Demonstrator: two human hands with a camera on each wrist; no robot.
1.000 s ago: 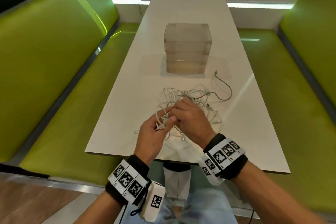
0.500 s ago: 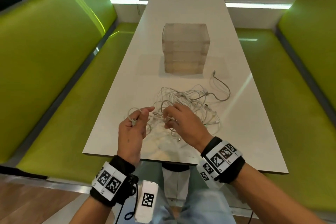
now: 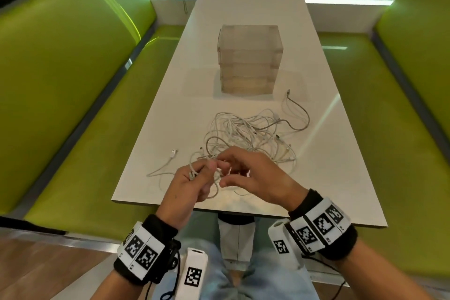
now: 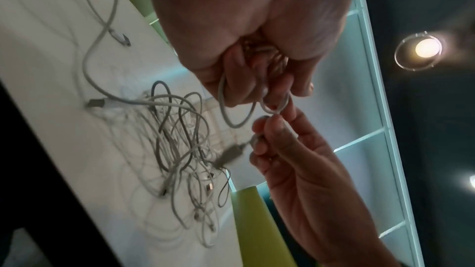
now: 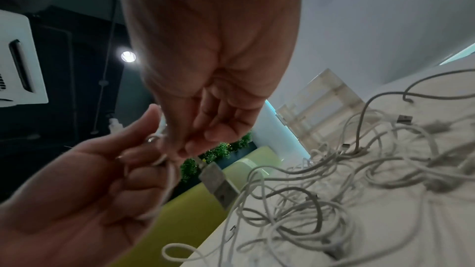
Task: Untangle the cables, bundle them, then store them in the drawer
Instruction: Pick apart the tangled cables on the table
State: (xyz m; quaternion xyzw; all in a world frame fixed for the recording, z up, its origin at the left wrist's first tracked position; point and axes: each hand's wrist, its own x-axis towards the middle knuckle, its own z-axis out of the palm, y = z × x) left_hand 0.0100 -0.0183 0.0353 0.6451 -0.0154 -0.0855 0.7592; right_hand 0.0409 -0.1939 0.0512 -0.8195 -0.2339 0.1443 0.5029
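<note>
Honestly, with left hand (image 3: 192, 187) gripping a white cable loop (image 4: 272, 107) and right hand (image 3: 253, 175) pinching it, they'd best ease it from the tangle (image 3: 250, 134) slowly.

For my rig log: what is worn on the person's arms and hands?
Both hands, left and right, are bare, forearms too. Each wrist has a black band under a white strap of square black-and-white markers, plus a white camera block bearing another marker. Thin black cables hang from them.

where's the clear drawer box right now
In the head view the clear drawer box stands mid-table, just beyond the cable tangle, drawers closed.
</note>
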